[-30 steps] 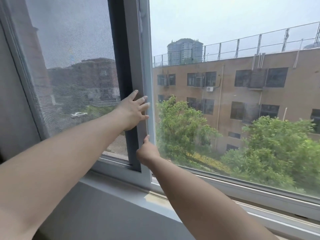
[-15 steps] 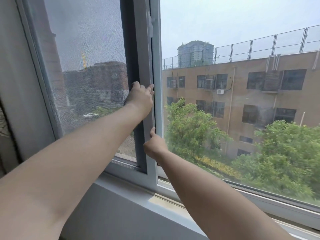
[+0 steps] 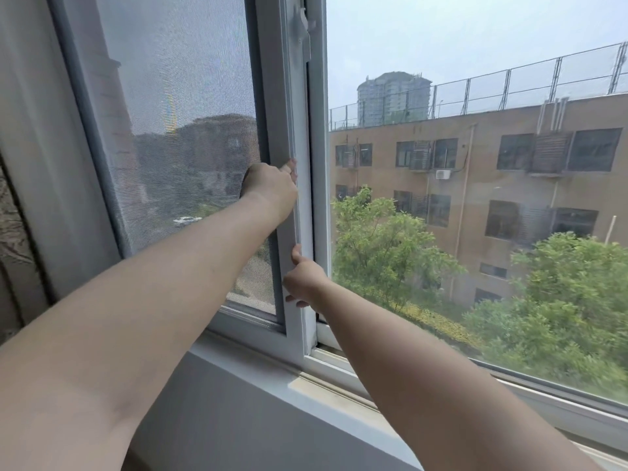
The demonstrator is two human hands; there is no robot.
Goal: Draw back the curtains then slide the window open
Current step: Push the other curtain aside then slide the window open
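Observation:
The sliding window sash has a white upright frame (image 3: pixel 289 124) in the middle of the view, with a latch (image 3: pixel 304 34) near its top. My left hand (image 3: pixel 270 188) is curled around that upright at mid height, fingertips hooked on its right edge. My right hand (image 3: pixel 304 282) holds the same upright lower down, thumb pointing up along it and fingers curled. Left of the upright is a grey mesh screen (image 3: pixel 176 130). Right of it is clear glass (image 3: pixel 475 198) showing a building and trees. The drawn-back curtain (image 3: pixel 12 253) hangs at the far left edge.
A white sill (image 3: pixel 258 379) and the bottom track (image 3: pixel 339 368) run under the window. A grey wall (image 3: pixel 217 423) lies below the sill. A grey side frame (image 3: pixel 78 130) borders the mesh on the left.
My left hand went from lying flat on the upright to curling around its edge. My right hand stayed low on the upright. The view shifted, so the upright now sits further right.

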